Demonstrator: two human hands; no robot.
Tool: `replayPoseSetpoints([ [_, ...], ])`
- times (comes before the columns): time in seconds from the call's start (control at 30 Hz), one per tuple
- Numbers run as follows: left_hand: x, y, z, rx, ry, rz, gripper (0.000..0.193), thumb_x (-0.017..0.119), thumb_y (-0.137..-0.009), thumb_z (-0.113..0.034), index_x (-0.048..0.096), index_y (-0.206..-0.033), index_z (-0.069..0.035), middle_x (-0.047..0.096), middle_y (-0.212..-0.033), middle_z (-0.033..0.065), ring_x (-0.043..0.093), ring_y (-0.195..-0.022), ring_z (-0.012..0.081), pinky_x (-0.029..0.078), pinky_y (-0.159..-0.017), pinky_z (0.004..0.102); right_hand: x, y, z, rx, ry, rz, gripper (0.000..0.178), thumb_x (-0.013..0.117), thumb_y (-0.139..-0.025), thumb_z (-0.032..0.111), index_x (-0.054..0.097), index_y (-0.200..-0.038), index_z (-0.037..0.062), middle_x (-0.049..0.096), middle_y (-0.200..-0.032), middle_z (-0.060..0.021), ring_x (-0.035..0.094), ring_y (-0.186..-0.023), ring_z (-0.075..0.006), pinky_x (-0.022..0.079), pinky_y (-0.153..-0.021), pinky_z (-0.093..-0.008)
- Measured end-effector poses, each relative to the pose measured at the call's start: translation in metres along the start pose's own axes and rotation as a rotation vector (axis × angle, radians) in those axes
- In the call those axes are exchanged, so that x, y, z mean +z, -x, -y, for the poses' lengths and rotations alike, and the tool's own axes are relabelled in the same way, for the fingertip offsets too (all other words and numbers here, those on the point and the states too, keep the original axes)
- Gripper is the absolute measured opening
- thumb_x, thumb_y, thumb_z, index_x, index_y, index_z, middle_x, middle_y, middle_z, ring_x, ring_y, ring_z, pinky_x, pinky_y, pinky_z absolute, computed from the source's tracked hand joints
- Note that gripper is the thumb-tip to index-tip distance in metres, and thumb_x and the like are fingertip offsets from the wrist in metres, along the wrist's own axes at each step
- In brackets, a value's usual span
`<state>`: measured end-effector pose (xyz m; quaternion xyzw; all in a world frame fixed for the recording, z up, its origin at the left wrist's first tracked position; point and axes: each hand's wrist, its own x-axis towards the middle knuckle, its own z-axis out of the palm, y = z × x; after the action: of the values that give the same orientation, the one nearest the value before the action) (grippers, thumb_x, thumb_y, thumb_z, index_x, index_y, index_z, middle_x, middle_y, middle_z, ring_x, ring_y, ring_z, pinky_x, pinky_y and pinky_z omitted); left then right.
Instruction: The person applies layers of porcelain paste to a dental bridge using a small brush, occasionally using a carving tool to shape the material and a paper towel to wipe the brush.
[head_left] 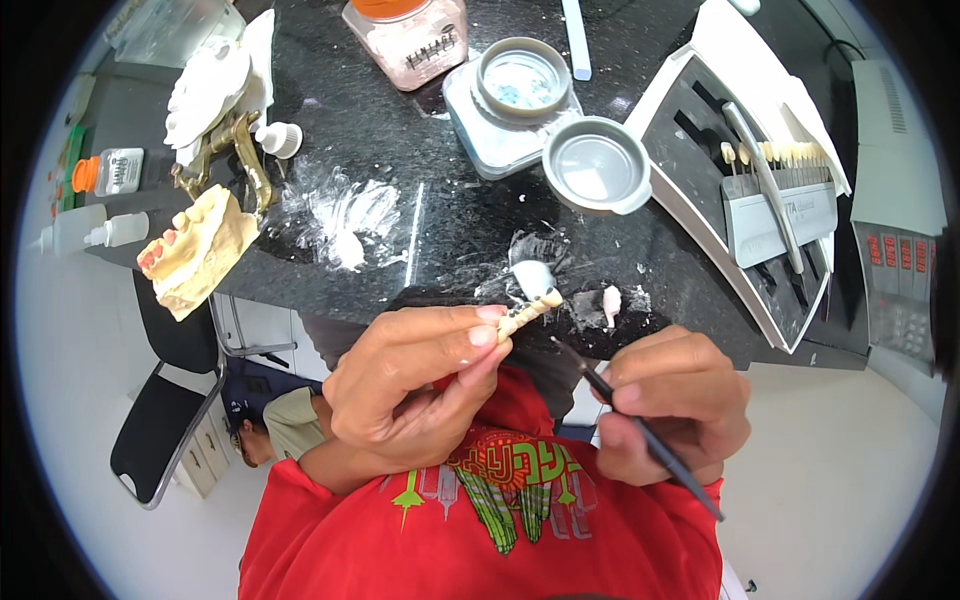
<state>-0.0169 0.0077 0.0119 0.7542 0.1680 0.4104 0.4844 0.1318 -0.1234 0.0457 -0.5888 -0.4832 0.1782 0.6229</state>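
Between the thumb and fingers of my left hand (410, 380) is a dental bridge (528, 315), a short row of cream tooth crowns pointing away to the right. My right hand (680, 400) grips a slim black-handled tool (665, 455) like a pen. Its thin tip points toward the bridge but stays apart from it; whether it is a brush or a metal instrument I cannot tell. Just beyond the bridge lies a whitish mound of paste (533, 278) on the black countertop (450, 240). A small pink lump of paste (611, 303) sits to its right.
White powder (352, 225) is smeared on the counter. A plaster tooth model (200, 245) on a brass articulator overhangs the left edge. Lidded grey cups (598, 168), a powder jar (410, 45) and a tooth shade guide (780, 205) stand farther back. Behind, a person (290, 420) is partly visible.
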Motion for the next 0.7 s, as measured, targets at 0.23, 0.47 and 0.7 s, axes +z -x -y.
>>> replayPoseSetpoints([
  [0.23, 0.000, 0.000, 0.000, 0.010, -0.017, -0.006, 0.027, 0.079, -0.071, 0.011, 0.067, -0.093, 0.001, 0.070, -0.091, 0.0179, 0.072, -0.078, 0.0217, 0.058, -0.063, 0.0242, 0.012, 0.000, -0.004, -0.065, 0.109, -0.020, 0.030, 0.079, -0.063, -0.003, 0.066, -0.089, 0.0016, 0.067, -0.079, -0.0106, 0.066, -0.062, -0.0188, 0.053, -0.052, -0.0257],
  [0.47, 0.000, -0.001, -0.001, -0.015, -0.013, -0.002, 0.026, 0.081, -0.069, 0.009, 0.066, -0.088, 0.000, 0.071, -0.089, 0.0176, 0.072, -0.076, 0.0214, 0.057, -0.061, 0.0242, 0.017, 0.000, -0.003, -0.067, 0.125, -0.018, 0.028, 0.078, -0.064, -0.004, 0.066, -0.089, 0.0013, 0.066, -0.079, -0.0103, 0.066, -0.060, -0.0198, 0.053, -0.051, -0.0264],
  [0.7, 0.000, 0.001, 0.002, 0.008, 0.013, 0.001, 0.029, 0.081, -0.069, 0.010, 0.064, -0.091, 0.001, 0.070, -0.091, 0.0189, 0.072, -0.078, 0.0230, 0.058, -0.063, 0.0260, 0.017, 0.000, -0.004, -0.076, 0.123, -0.024, 0.027, 0.078, -0.065, -0.004, 0.065, -0.088, 0.0006, 0.066, -0.077, -0.0107, 0.065, -0.059, -0.0202, 0.053, -0.050, -0.0267],
])
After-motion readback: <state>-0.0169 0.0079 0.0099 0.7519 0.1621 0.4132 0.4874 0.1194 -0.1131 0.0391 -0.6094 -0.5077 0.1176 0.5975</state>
